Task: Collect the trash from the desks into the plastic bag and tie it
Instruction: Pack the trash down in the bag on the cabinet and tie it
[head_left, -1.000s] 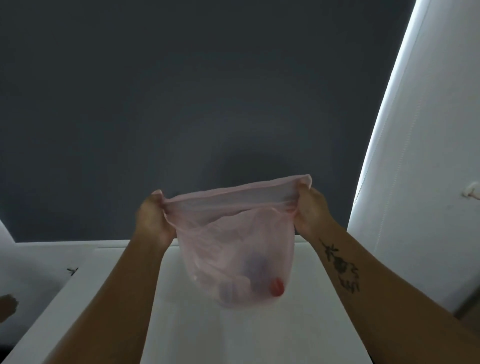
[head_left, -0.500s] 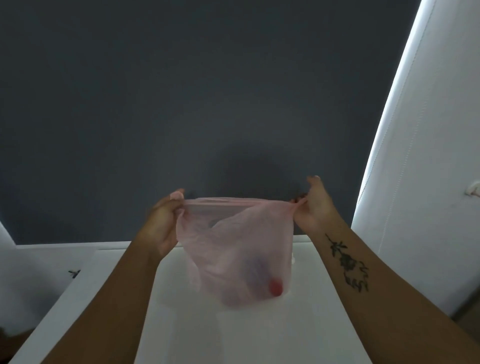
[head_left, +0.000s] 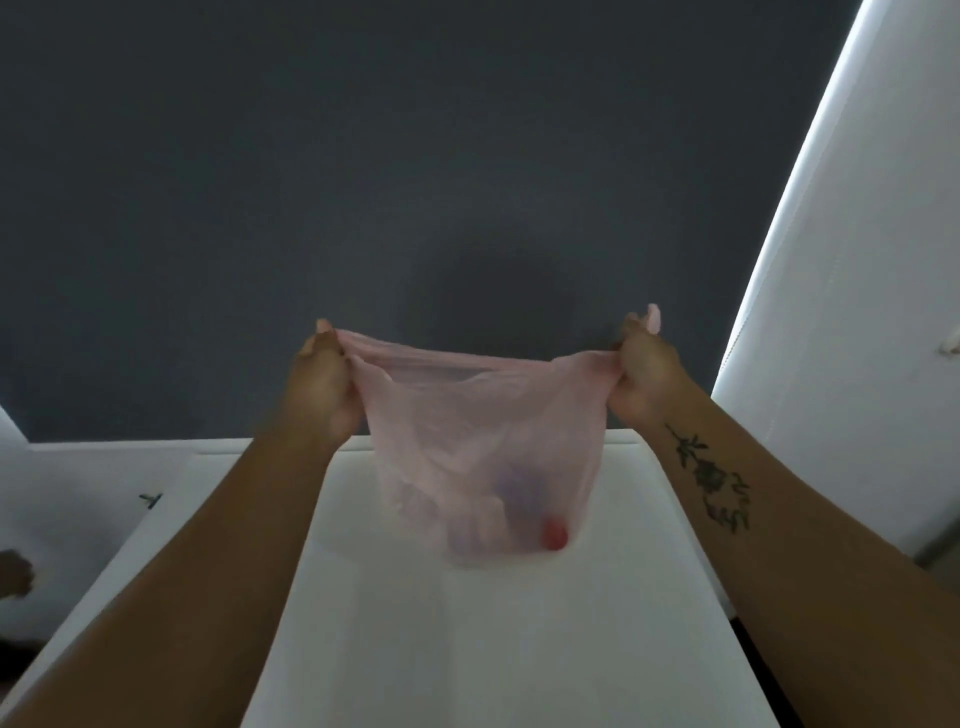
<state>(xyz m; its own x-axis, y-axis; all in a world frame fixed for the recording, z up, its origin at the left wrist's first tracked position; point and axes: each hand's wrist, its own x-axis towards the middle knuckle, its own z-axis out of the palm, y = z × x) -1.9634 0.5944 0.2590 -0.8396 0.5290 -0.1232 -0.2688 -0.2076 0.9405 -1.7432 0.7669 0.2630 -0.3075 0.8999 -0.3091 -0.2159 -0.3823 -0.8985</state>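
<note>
A thin pink plastic bag (head_left: 483, 436) hangs in the air above the white desk (head_left: 467, 639). My left hand (head_left: 324, 384) grips the bag's left top corner. My right hand (head_left: 641, 376) grips the right top corner, and a bit of plastic sticks up above its fingers. The rim is stretched taut between the two hands. Inside the bag, blurred through the plastic, lie a red object (head_left: 553, 535), a purplish object (head_left: 522, 486) and pale crumpled trash.
A dark grey wall (head_left: 415, 182) rises behind the desk. A white panel (head_left: 857, 312) with a bright edge stands at the right. Another white surface (head_left: 78, 499) lies at the left, with a small dark mark on it.
Both hands have pulled apart and gathered the bag's top corners. The open rim has been drawn out into a taut, narrow band.
</note>
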